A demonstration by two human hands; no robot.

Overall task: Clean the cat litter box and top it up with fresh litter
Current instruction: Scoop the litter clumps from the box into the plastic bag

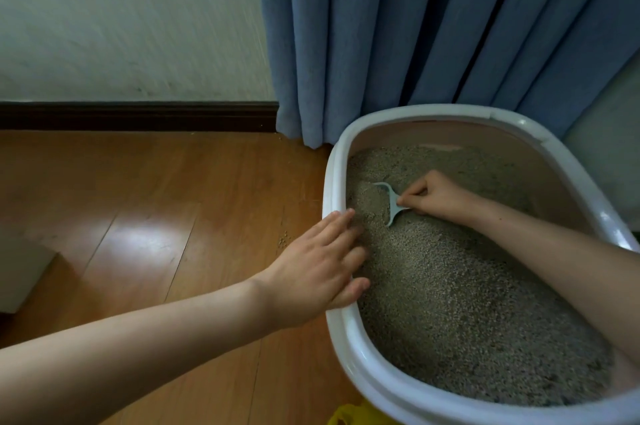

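Observation:
A white-rimmed litter box with pinkish inner walls stands on the floor at the right, filled with grey-brown litter. My right hand grips the handle of a pale blue scoop, whose head is dug into the litter near the box's left wall. My left hand rests flat over the box's left rim, fingers straight and reaching over the edge toward the litter.
Blue curtains hang just behind the box. Wooden floor spreads to the left, with a few spilled litter grains beside the box. A pale cardboard-like object sits at the far left. Something yellow shows at the bottom edge.

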